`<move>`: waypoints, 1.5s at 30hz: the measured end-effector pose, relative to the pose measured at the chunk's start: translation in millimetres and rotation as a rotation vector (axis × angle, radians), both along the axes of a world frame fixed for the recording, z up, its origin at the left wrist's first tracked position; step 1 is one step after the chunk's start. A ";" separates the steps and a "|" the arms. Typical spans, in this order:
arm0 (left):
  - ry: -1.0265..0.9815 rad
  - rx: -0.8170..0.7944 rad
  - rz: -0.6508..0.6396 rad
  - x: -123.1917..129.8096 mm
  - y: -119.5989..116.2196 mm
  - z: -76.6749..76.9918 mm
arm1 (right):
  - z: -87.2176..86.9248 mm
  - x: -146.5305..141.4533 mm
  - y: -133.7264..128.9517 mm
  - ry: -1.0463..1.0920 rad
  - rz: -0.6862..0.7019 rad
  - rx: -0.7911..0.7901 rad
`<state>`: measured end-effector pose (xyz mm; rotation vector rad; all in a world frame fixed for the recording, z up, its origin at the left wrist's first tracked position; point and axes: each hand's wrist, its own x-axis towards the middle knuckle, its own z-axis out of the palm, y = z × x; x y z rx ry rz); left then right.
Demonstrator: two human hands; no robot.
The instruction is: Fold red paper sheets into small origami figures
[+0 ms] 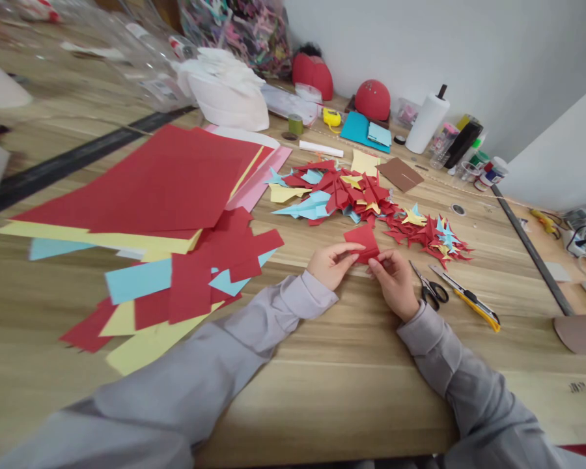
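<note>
A small piece of red paper is held between my two hands, just above the wooden table. My left hand pinches its left side with thumb and forefinger. At its lower right corner, the thumb and fingers of my right hand close on the edge. Right behind the paper lies a pile of folded red, blue and yellow paper shapes. A second cluster of pointed paper stars spreads to the right. Black-handled scissors lie close by my right hand, beside a yellow utility knife.
Large red paper sheets are stacked at the left, with loose cut strips in front. Farther back are a brown paper square, a teal folder, a yellow tape measure, a white roll and several small bottles.
</note>
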<state>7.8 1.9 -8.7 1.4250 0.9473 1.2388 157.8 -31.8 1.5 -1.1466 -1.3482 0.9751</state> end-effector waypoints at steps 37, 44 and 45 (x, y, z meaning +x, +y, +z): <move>-0.212 -0.232 -0.001 4.2 0.6 3.8 | 3.9 1.8 4.2 0.136 0.012 -0.128; -0.217 -0.221 0.025 4.9 0.2 3.5 | 2.8 2.3 4.7 0.151 0.031 -0.152; -0.209 -0.215 0.026 4.7 0.1 3.7 | 3.0 2.3 4.6 0.150 0.030 -0.154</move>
